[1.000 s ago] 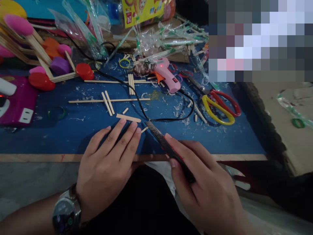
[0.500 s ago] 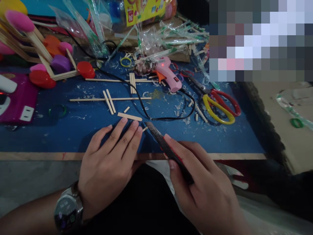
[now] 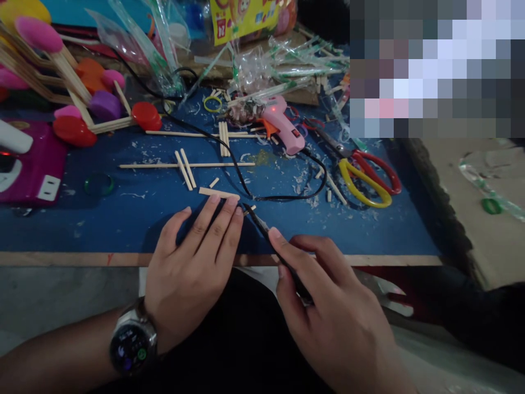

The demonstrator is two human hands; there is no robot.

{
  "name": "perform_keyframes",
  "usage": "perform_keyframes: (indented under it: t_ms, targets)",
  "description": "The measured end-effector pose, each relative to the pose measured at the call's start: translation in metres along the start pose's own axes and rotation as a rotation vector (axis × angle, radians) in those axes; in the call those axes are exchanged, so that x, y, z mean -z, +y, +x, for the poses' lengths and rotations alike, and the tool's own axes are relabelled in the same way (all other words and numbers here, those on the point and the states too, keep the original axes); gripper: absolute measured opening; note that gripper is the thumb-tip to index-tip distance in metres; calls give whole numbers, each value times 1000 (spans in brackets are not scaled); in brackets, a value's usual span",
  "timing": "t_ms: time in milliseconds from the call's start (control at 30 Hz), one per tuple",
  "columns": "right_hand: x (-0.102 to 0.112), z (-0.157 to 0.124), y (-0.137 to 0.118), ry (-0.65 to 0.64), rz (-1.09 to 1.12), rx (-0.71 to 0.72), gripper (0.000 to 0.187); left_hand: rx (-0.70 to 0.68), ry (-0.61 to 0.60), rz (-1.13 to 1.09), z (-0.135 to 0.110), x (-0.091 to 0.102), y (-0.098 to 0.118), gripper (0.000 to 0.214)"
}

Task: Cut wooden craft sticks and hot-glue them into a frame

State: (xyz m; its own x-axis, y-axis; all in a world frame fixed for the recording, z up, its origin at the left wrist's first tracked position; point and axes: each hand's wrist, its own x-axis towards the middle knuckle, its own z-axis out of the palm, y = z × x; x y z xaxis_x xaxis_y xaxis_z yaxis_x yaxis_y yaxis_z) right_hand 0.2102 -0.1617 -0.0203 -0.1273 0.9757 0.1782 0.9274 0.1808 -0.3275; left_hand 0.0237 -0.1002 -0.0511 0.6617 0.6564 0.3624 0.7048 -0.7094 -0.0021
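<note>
My left hand (image 3: 194,254) lies with fingers stretched out near the table's front edge. Its fingertips touch the lower edge of a short flat wooden stick (image 3: 219,193). A utility knife (image 3: 283,257) is gripped in my right hand (image 3: 328,295), its blade pointing forward and left. The blade tip is beside the left fingers, close to the stick's right end. A small wood scrap (image 3: 250,209) lies by the blade. Further back, two short sticks (image 3: 186,169) cross a long thin stick (image 3: 143,166), and several short sticks (image 3: 223,139) lie across another long one.
A pink glue gun (image 3: 285,126) lies at the back, its black cord (image 3: 283,197) looping forward. Red and yellow scissors (image 3: 365,175) are on the right. On the left are a magenta power strip (image 3: 39,158) and a stick structure with a red cap (image 3: 146,116).
The knife has turned slightly so its blade shows more edge-on, and its tip stays near the stick's right end. My left hand has shifted slightly right and up with the view.
</note>
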Motion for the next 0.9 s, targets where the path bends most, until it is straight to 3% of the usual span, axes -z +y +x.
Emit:
perform_keyframes:
  t_ms: [333,900]
  targets:
    - [3,-7,2,0,-2,16,46,-57,36,63,1,-2,-2,44]
    - [-6,10,2,33,-81,47,41,-63,63,79,0,-4,-2,43]
